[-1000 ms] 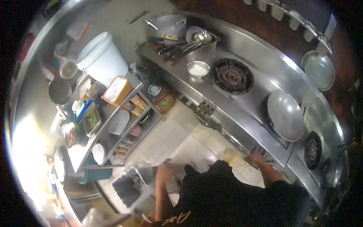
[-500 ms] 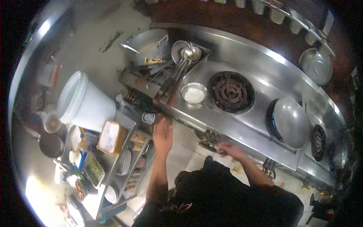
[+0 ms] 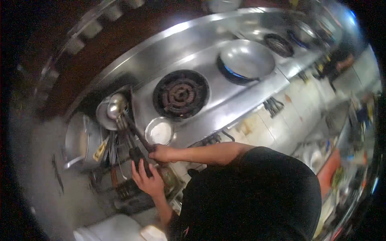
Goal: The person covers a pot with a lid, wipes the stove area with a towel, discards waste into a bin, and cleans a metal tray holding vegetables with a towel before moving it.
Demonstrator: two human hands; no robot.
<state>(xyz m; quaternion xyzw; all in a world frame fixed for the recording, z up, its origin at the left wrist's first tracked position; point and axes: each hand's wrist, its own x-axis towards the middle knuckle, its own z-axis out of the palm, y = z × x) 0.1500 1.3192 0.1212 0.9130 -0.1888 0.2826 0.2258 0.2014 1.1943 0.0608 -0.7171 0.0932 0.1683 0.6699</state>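
My right hand point(image 3: 161, 153) is closed around the handle of a long ladle. The handle runs up and left toward a shiny ladle bowl point(image 3: 116, 105), which rests among other utensils in a round metal container point(image 3: 103, 117). Just below, my left hand point(image 3: 149, 180) has its fingers spread against dark utensil handles point(image 3: 138, 156); it does not appear to grip them. A metal bowl of white contents point(image 3: 161, 132) sits right beside my right hand on the steel stove top.
An unlit burner point(image 3: 181, 94) lies beyond the bowl. Farther right, a wok point(image 3: 247, 58) stands over a blue flame. A large pot point(image 3: 76, 138) is at the left with more utensils beside it. A white bucket point(image 3: 110, 231) is at the lower left.
My view has swung left. My right hand has come across from the stove's front edge to the ladle handle. My left hand has moved to the dark utensil handles.
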